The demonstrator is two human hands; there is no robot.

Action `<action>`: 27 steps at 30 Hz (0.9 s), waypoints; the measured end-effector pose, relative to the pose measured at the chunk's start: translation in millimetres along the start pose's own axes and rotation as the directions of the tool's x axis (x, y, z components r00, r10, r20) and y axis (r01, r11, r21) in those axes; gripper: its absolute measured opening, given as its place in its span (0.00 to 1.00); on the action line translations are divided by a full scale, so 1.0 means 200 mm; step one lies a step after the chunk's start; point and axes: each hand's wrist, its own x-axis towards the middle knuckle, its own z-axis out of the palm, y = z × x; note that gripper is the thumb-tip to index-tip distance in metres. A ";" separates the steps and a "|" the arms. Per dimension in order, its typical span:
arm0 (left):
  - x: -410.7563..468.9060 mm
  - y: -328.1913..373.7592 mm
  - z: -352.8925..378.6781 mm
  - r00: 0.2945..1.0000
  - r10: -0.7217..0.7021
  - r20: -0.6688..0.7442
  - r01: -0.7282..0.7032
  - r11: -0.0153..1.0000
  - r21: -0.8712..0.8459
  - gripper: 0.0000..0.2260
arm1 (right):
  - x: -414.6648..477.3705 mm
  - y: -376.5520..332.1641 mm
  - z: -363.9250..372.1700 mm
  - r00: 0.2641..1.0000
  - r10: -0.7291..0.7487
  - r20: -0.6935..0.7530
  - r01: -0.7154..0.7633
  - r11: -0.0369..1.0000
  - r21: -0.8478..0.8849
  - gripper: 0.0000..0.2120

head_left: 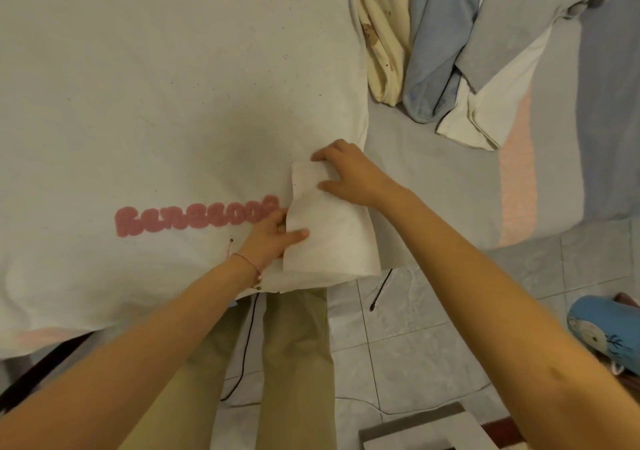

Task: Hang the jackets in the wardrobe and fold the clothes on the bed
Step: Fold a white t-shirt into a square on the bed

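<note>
While the pink fuzzy raised lettering [194, 221] on the big white speckled cotton top [156, 103] is the only writing in view, it doesn't read cleanly: rounded lowercase letters, something like "banscooe", with the last one partly behind the left hand. The line of text runs left-right across the frame.

The top lies flat on the bed, which has a grey sheet with pink and blue stripes [433, 179]. Its near edge hangs over the bed's near side and its right edge runs near-to-far. A folded-in white fabric flap [332, 238] sits on the top's near right corner. Its long axis runs near-to-far, with the far end leaning slightly left.

Left hand [273, 238]: thumb on top of the flap's left edge and fingers curled under it, so it grips the flap. There is a thin beaded bracelet [247, 261] on that wrist.

Right hand [349, 176]: fingers straight and spread, tips pressing down on the flap's far end. It holds nothing.

Far right on the bed is an unfolded pile touching and overlapping: a cream-yellow garment [381, 34], a light blue fleece garment [436, 41], a grey garment [526, 17] and a white piece with dark trim [485, 114].

Below the bed edge are khaki trouser legs [294, 363], a black cable [247, 345] and a grey tiled floor [415, 345].
</note>
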 end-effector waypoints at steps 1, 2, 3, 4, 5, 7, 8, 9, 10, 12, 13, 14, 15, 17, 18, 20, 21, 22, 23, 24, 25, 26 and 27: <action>-0.02 -0.04 0.01 0.998 0.058 -0.014 -0.055 0.990 0.131 0.21 | 0.02 0.00 0.00 0.998 0.023 0.050 -0.018 0.994 -0.105 0.27; -0.04 -0.07 0.02 0.994 0.110 -0.022 -0.102 0.971 0.218 0.22 | 0.03 0.00 -0.01 0.994 0.061 0.093 -0.042 0.981 -0.191 0.29; -0.06 -0.09 0.03 0.988 0.148 -0.033 -0.135 0.956 0.262 0.21 | 0.04 0.00 -0.03 0.988 0.087 0.126 -0.053 0.965 -0.257 0.29; -0.08 -0.11 0.04 0.983 0.181 -0.043 -0.162 0.946 0.281 0.19 | 0.04 0.00 -0.05 0.986 0.086 0.141 -0.038 0.949 -0.312 0.28; -0.09 -0.13 0.04 0.975 0.217 -0.055 -0.191 0.935 0.298 0.17 | 0.04 -0.01 -0.07 0.991 0.044 0.129 0.006 0.929 -0.370 0.25; -0.12 -0.15 0.03 0.949 0.300 -0.092 -0.257 0.912 0.320 0.13 | 0.03 -0.01 -0.10 0.991 -0.124 0.048 0.133 0.885 -0.447 0.20; -0.13 -0.15 0.03 0.934 0.338 -0.114 -0.287 0.902 0.322 0.11 | 0.02 -0.01 -0.11 0.980 -0.199 0.016 0.185 0.879 -0.440 0.18; -0.14 -0.15 0.01 0.921 0.362 -0.143 -0.301 0.895 0.329 0.09 | 0.02 -0.01 -0.13 0.973 -0.232 -0.002 0.213 0.895 -0.393 0.16; -0.15 -0.16 0.00 0.909 0.376 -0.180 -0.304 0.894 0.330 0.06 | 0.02 -0.02 -0.13 0.974 -0.227 -0.008 0.213 0.926 -0.310 0.15; -0.14 -0.19 -0.02 0.898 0.359 -0.253 -0.277 0.910 0.309 0.04 | 0.03 -0.03 -0.14 0.987 -0.160 -0.014 0.157 0.977 -0.146 0.13; -0.13 -0.20 -0.03 0.896 0.336 -0.289 -0.253 0.923 0.288 0.04 | 0.04 -0.04 -0.13 0.990 -0.135 -0.028 0.130 0.984 -0.117 0.12; -0.12 -0.22 -0.04 0.893 0.311 -0.326 -0.231 0.937 0.261 0.04 | 0.05 -0.03 -0.12 0.992 -0.119 -0.050 0.112 0.986 -0.123 0.12; -0.12 -0.24 -0.04 0.886 0.287 -0.365 -0.212 0.949 0.232 0.04 | 0.06 -0.03 -0.11 0.992 -0.100 -0.070 0.090 0.987 -0.133 0.11; -0.11 -0.27 -0.03 0.867 0.252 -0.431 -0.187 0.964 0.187 0.04 | 0.07 -0.02 -0.09 0.997 -0.030 -0.070 0.022 0.995 -0.102 0.12; -0.10 -0.28 -0.03 0.861 0.241 -0.447 -0.180 0.968 0.174 0.04 | 0.08 -0.02 -0.07 0.998 -0.002 -0.059 -0.003 0.997 -0.082 0.14; -0.10 -0.30 -0.02 0.856 0.234 -0.460 -0.172 0.970 0.173 0.05 | 0.09 -0.03 -0.04 0.998 0.018 -0.064 -0.023 0.996 -0.080 0.16; -0.10 -0.30 -0.02 0.855 0.233 -0.464 -0.171 0.970 0.173 0.05 | 0.10 -0.04 -0.03 0.997 0.029 -0.077 -0.035 0.996 -0.078 0.15; -0.10 -0.31 -0.02 0.853 0.231 -0.468 -0.173 0.971 0.164 0.05 | 0.11 -0.06 -0.02 0.995 0.046 -0.093 -0.051 0.997 -0.058 0.13; -0.10 -0.31 -0.02 0.850 0.231 -0.472 -0.178 0.972 0.155 0.05 | 0.12 -0.07 -0.02 0.992 0.061 -0.111 -0.063 0.998 -0.015 0.11; -0.10 -0.31 -0.02 0.846 0.235 -0.479 -0.182 0.971 0.155 0.05 | 0.13 -0.08 -0.01 0.988 0.077 -0.133 -0.072 0.996 0.043 0.10; -0.11 -0.31 -0.03 0.839 0.240 -0.489 -0.181 0.970 0.165 0.05 | 0.14 -0.10 -0.01 0.983 0.094 -0.157 -0.078 0.991 0.105 0.10; -0.12 -0.30 -0.03 0.830 0.241 -0.503 -0.176 0.969 0.173 0.05 | 0.16 -0.11 0.00 0.978 0.107 -0.181 -0.079 0.984 0.159 0.10; -0.12 -0.30 -0.03 0.823 0.236 -0.517 -0.171 0.970 0.171 0.05 | 0.17 -0.11 0.00 0.972 0.120 -0.202 -0.079 0.977 0.199 0.09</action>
